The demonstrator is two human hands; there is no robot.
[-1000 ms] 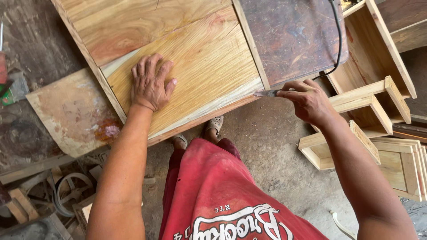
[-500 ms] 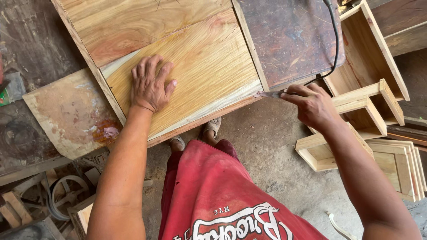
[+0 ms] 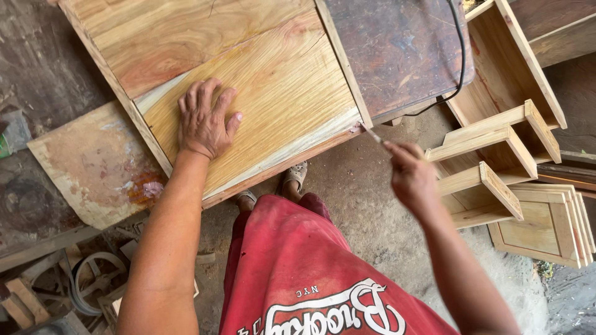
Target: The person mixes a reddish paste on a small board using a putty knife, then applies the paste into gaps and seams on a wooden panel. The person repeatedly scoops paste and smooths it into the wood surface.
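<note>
- A head-worn camera looks down at a person's two bare arms over a wooden panel point(image 3: 248, 93) that fills the upper centre of the frame.
- The panel is pale yellow wood with reddish grain and a narrow raised strip along its left and right edges; it lies tilted across a dark, worn tabletop point(image 3: 403, 56) at upper right.
- The left hand point(image 3: 205, 121) lies flat on the panel left of centre, palm down, fingers spread and gripping nothing.
- The right hand point(image 3: 410, 177) hovers right of centre, just off the panel's lower right corner, its fingers pinched closed on a thin blade-like tool point(image 3: 372, 134).
- The tool's tip touches or nearly touches that corner; the exact contact is too small to tell.
- A black cable point(image 3: 460, 62) runs down across the tabletop from the top edge, then bends left.
- At right, open wooden boxes point(image 3: 490, 155) and framed door panels point(image 3: 546, 226) stand stacked on the ground, close beside the right hand.
- At left, a stained plywood offcut point(image 3: 93, 167) pokes out from under the panel.
- At lower left lies scrap wood and a looped belt point(image 3: 87, 282).
- At the bottom centre, a red garment point(image 3: 298, 273) covers the person; sandalled feet point(image 3: 295, 177) show on the dusty floor point(image 3: 360, 217) below the panel's edge.
</note>
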